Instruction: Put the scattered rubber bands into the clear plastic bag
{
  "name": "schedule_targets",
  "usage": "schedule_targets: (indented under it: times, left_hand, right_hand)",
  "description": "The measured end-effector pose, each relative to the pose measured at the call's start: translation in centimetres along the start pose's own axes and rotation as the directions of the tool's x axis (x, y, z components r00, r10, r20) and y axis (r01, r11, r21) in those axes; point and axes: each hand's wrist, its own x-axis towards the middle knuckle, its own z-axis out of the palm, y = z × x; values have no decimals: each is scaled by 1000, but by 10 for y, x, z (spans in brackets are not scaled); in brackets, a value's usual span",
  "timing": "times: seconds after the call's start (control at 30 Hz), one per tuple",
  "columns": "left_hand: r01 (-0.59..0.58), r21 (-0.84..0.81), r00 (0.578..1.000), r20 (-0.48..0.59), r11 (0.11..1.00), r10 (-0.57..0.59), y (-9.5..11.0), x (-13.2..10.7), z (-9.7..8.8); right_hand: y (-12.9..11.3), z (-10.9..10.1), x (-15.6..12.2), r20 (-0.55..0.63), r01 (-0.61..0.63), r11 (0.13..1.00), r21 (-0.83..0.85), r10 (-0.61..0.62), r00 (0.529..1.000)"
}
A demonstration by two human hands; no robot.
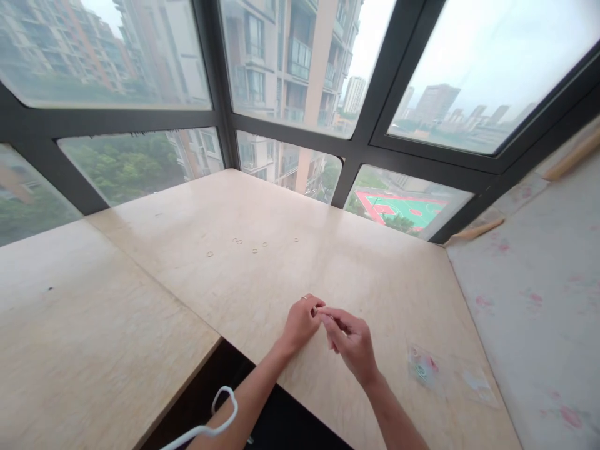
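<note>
My left hand (304, 320) is just above the table's front part, its fingers curled, with a thin pale ring (304, 297) around one finger. My right hand (350, 340) meets it from the right, thumb and forefinger pinched together at the left hand's fingertips. Whatever lies between the fingers of either hand is too small to make out. Farther back on the pale tabletop (290, 275) lie several small thin rings, among them one ring (210, 254) at the left and another ring (297, 240) at the right.
To the right lies a clear plastic bag (424, 367) with small red and green pieces, beside another clear wrapper (477, 380). A white cable (201, 430) crosses near my left forearm, over a dark gap at the table's front. Windows and a flowered wall (529, 300) border the tabletop.
</note>
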Motion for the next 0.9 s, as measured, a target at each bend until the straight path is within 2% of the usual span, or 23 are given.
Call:
schedule_targets:
  times: [0.13, 0.23, 0.37, 0.43, 0.57, 0.67, 0.77, 0.9]
  left_hand:
    - [106, 51, 994, 3, 993, -107, -2, 2, -1]
    - [171, 66, 985, -22, 983, -170, -2, 6, 0]
    - [141, 4, 987, -71, 990, -141, -2, 9, -1]
    - [144, -34, 988, -53, 989, -146, -3, 9, -3]
    - [163, -134, 985, -29, 978, -168, -4, 5, -7]
    - [190, -147, 979, -40, 971, -197, -6, 3, -7]
    - [176, -92, 983, -32, 980, -180, -6, 5, -6]
    - [196, -44, 980, -18, 980, -196, -7, 10, -2]
  right_hand:
    - [-6, 41, 70, 177, 10, 1000, -8, -9, 984]
    - [-1, 71, 122, 372, 53, 960, -275, 56, 927]
    - [7, 110, 180, 499, 127, 898, -422, 113, 859]
    - [9, 131, 199, 548, 175, 846, -503, 156, 822]
    - [12, 167, 213, 575, 275, 698, -661, 237, 783]
    - [16, 178, 209, 569, 332, 592, -734, 271, 777]
    - [20, 173, 200, 570, 381, 524, -762, 265, 777]
    - [25, 146, 191, 578, 414, 482, -772, 264, 772]
